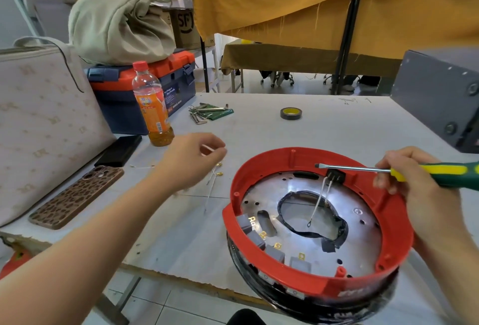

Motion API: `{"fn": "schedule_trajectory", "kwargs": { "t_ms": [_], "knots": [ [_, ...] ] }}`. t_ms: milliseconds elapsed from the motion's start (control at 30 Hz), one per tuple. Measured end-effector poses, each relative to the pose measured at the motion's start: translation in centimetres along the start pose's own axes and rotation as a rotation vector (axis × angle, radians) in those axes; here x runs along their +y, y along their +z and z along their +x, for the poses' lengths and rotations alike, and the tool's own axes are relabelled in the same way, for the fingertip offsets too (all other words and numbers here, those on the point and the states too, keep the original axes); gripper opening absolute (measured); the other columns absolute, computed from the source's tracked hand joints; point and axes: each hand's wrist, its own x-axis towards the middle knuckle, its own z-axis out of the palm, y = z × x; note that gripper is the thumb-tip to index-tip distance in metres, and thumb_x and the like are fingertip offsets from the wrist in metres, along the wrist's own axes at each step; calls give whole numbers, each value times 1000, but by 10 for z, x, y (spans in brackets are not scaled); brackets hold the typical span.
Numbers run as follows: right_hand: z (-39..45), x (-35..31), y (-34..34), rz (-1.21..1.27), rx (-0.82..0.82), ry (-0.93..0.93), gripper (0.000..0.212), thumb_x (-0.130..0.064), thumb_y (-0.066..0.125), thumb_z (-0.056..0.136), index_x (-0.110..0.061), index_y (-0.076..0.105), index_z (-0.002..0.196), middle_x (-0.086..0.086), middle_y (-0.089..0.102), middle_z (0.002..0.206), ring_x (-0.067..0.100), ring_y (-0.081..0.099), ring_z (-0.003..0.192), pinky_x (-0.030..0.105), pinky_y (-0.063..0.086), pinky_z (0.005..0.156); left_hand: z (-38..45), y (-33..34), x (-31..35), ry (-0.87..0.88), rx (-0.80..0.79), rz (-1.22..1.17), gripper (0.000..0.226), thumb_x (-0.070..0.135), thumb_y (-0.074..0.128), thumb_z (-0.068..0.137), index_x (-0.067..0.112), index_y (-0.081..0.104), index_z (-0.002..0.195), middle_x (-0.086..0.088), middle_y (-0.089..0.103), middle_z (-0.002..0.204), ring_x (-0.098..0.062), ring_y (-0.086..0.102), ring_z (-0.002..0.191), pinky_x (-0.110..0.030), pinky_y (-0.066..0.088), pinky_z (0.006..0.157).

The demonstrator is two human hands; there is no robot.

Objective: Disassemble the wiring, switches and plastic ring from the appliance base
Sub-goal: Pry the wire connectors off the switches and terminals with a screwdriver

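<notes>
Lying between the hands, appliance base (318, 223); right (412, 185) grips screwdriver (404, 169), left (191, 159) pinches wire (211, 187).

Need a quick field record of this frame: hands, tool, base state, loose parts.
left hand: above the table, fingers pinching a thin white wire
right hand: grips the screwdriver
tool tip: at the black connector on the far inner wall of the red ring
base: ring still on, grey switches along near-left wall, two white wires hanging from connector
loose parts: removed wires on table
</notes>
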Motion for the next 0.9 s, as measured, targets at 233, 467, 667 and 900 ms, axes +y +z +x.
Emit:
{"fn": "schedule_trajectory", "kwargs": {
  "t_ms": [233,467,667,900],
  "knots": [
    [-8,-3,4,-62,143,12,26,-33,57,77,-17,53,57,-1,45,46,10,40,44,16,33,43,20,47,86,240,-277,99,42,40,55,91,25,55,130,2,55,133,-15,50,119,-21,34,94],
    [-15,1,10,-90,180,-54,30,-35,56,79,-11,46,64,-5,41,48,9,40,48,16,34,48,43,75,100,274,-441,106,49,36,49,96,24,39,142,0,44,144,-16,40,129,-23,27,102],
    [-6,-4,1,-12,166,-55,31,-31,57,78,-13,46,56,-6,40,46,10,39,46,15,34,46,48,84,92,333,-513,-74,41,24,53,95,26,46,135,3,46,131,-13,43,122,-31,32,108],
    [27,-14,-26,-107,80,-149,33,-27,55,77,-8,43,53,-5,40,44,11,37,45,19,30,47,71,83,103,379,-546,-15,20,35,59,90,33,59,110,15,61,107,-6,56,100,-27,42,95]
  ]
}}
